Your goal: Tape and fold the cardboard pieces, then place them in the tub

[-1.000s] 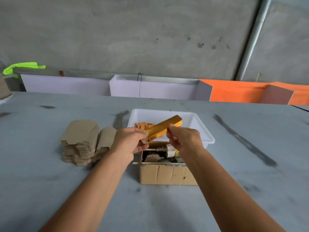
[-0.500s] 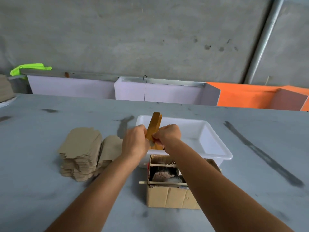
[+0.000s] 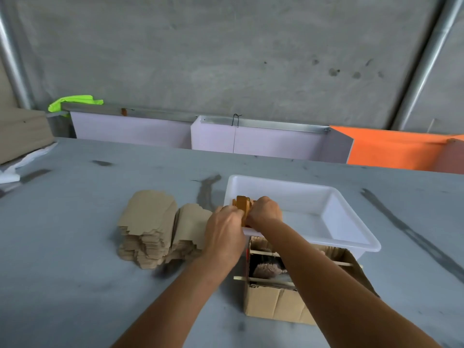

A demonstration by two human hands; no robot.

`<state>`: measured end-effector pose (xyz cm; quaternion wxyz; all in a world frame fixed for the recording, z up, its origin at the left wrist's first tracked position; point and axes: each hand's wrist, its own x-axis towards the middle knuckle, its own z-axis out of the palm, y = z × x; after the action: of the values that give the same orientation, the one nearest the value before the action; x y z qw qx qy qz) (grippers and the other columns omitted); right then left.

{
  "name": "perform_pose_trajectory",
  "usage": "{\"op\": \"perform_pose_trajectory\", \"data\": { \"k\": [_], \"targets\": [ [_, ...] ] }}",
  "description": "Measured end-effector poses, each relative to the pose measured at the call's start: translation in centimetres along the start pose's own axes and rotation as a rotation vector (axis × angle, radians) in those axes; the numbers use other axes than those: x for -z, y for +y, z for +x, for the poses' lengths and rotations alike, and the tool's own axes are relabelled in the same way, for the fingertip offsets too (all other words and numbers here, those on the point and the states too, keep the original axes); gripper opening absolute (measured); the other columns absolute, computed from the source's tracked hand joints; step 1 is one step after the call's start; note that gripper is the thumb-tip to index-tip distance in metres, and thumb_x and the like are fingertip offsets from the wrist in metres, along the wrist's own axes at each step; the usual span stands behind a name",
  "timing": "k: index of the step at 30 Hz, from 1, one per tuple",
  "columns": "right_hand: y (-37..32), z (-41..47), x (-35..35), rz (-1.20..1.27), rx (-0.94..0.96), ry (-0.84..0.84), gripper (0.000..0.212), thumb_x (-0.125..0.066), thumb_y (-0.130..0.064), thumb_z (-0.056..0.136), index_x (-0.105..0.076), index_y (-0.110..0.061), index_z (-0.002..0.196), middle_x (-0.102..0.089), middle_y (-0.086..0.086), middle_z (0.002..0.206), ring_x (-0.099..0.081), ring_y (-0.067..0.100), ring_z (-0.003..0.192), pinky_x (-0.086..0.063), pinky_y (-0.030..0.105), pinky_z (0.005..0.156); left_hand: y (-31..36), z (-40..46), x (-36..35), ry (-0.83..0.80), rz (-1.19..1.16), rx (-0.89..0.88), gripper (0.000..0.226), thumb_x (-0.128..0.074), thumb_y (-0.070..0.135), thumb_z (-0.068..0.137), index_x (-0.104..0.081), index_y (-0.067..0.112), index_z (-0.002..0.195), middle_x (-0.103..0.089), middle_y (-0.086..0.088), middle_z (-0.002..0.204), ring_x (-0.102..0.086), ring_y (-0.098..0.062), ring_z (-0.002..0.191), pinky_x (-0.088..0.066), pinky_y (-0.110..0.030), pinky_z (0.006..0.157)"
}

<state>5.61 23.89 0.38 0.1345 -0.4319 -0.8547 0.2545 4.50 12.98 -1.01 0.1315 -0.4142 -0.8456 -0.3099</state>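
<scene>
A folded golden-brown cardboard piece (image 3: 242, 202) stands on end inside the near-left corner of the white tub (image 3: 351, 237). My left hand (image 3: 224, 228) and my right hand (image 3: 265, 212) both grip it from either side, fingers curled around it at the tub's rim. Other folded orange pieces lie behind it, mostly hidden by my hands. A stack of flat brown cardboard pieces (image 3: 153, 222) lies on the table to the left of the tub.
An open cardboard box (image 3: 283, 305) with tape rolls on sticks sits in front of the tub, under my right forearm. White and orange dividers (image 3: 263, 141) line the table's far edge. Boards and paper lie at the far left.
The cardboard piece was turned from lying across to standing on end, then lowered with both hands into the tub's near-left corner. The camera view shifted left and closer.
</scene>
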Motion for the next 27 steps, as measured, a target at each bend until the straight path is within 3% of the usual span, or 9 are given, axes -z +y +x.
{"op": "perform_pose_trajectory", "data": {
  "k": [2, 4, 6, 9, 11, 16, 19, 22, 27],
  "targets": [
    [-0.4, -0.7, -0.1, -0.04, 0.074, 0.063, 0.018, -0.051, -0.012, 0.088, -0.063, -0.004, 0.098, -0.065, 0.011, 0.094, -0.062, 0.029, 0.09, -0.046, 0.032, 0.072, -0.5, -0.6, 0.6, 0.071, -0.043, 0.029, 0.029, -0.043, -0.004, 0.09, -0.063, 0.008, 0.108, -0.061, -0.004, 0.113, -0.048, -0.021, 0.109, -0.036, -0.025, 0.086],
    [-1.3, -2.3, -0.2, -0.067, 0.223, 0.138, 0.016, -0.051, -0.012, 0.089, -0.065, -0.005, 0.092, -0.068, 0.013, 0.095, -0.057, 0.028, 0.081, -0.04, 0.028, 0.066, -1.2, -1.1, 1.3, 0.139, -0.055, 0.073, 0.033, -0.045, -0.008, 0.085, -0.064, 0.005, 0.108, -0.062, -0.008, 0.112, -0.049, -0.026, 0.109, -0.033, -0.026, 0.087],
    [-2.4, -4.2, -0.7, -0.086, 0.411, 0.148, 0.016, -0.052, -0.01, 0.087, -0.068, -0.011, 0.09, -0.069, 0.01, 0.094, -0.057, 0.026, 0.085, -0.037, 0.026, 0.066, -1.9, -1.6, 2.1, 0.202, -0.06, 0.125, 0.034, -0.048, -0.009, 0.079, -0.066, 0.003, 0.105, -0.064, -0.013, 0.107, -0.051, -0.032, 0.106, -0.033, -0.03, 0.088],
    [-3.6, -6.1, -1.9, -0.056, 0.575, 0.025, 0.027, -0.053, -0.009, 0.089, -0.068, -0.011, 0.11, -0.068, 0.01, 0.109, -0.06, 0.024, 0.103, -0.046, 0.029, 0.087, -3.2, -2.3, 3.2, 0.26, -0.014, 0.214, 0.039, -0.051, -0.01, 0.075, -0.065, 0.001, 0.11, -0.064, -0.016, 0.112, -0.051, -0.034, 0.107, -0.034, -0.033, 0.091],
    [-4.2, -7.0, -2.5, -0.143, 0.633, -0.069, 0.029, -0.052, -0.009, 0.089, -0.065, -0.008, 0.115, -0.065, 0.012, 0.114, -0.059, 0.027, 0.108, -0.045, 0.031, 0.092, -4.0, -2.6, 3.8, 0.264, 0.017, 0.247, 0.046, -0.051, -0.012, 0.072, -0.063, -0.001, 0.116, -0.061, -0.017, 0.119, -0.049, -0.035, 0.111, -0.034, -0.034, 0.094],
    [-5.5, -8.5, -4.8, -0.371, 0.662, -0.19, 0.027, -0.043, -0.007, 0.094, -0.06, -0.004, 0.114, -0.061, 0.017, 0.118, -0.053, 0.032, 0.114, -0.041, 0.035, 0.091, -5.4, -2.9, 5.1, 0.269, 0.031, 0.307, 0.048, -0.054, -0.008, 0.075, -0.061, 0.004, 0.12, -0.06, -0.014, 0.123, -0.048, -0.034, 0.114, -0.033, -0.033, 0.097],
    [-5.4, -9.0, -6.1, -0.5, 0.678, -0.137, 0.026, -0.041, -0.008, 0.097, -0.061, -0.005, 0.113, -0.062, 0.017, 0.117, -0.052, 0.033, 0.113, -0.042, 0.036, 0.089, -5.7, -3.3, 5.7, 0.3, 0.01, 0.343, 0.05, -0.049, -0.012, 0.074, -0.062, 0.002, 0.119, -0.061, -0.016, 0.12, -0.049, -0.036, 0.112, -0.036, -0.037, 0.095],
    [-5.1, -9.3, -7.2, -0.613, 0.769, -0.044, 0.019, -0.047, -0.001, 0.094, -0.061, -0.003, 0.107, -0.063, 0.017, 0.107, -0.054, 0.032, 0.105, -0.039, 0.033, 0.076, -6.1, -3.5, 6.1, 0.342, -0.001, 0.348, 0.048, -0.05, -0.014, 0.072, -0.065, 0.002, 0.114, -0.064, -0.017, 0.114, -0.053, -0.037, 0.106, -0.04, -0.04, 0.089],
    [-5.2, -9.5, -7.7, -0.62, 0.809, 0.031, 0.021, -0.039, 0.002, 0.093, -0.059, 0.001, 0.102, -0.062, 0.02, 0.105, -0.054, 0.035, 0.102, -0.031, 0.034, 0.07, -6.7, -3.8, 6.4, 0.35, -0.038, 0.337, 0.046, -0.05, -0.015, 0.072, -0.067, 0.002, 0.111, -0.065, -0.018, 0.111, -0.054, -0.038, 0.103, -0.042, -0.042, 0.089]
  ]
}}
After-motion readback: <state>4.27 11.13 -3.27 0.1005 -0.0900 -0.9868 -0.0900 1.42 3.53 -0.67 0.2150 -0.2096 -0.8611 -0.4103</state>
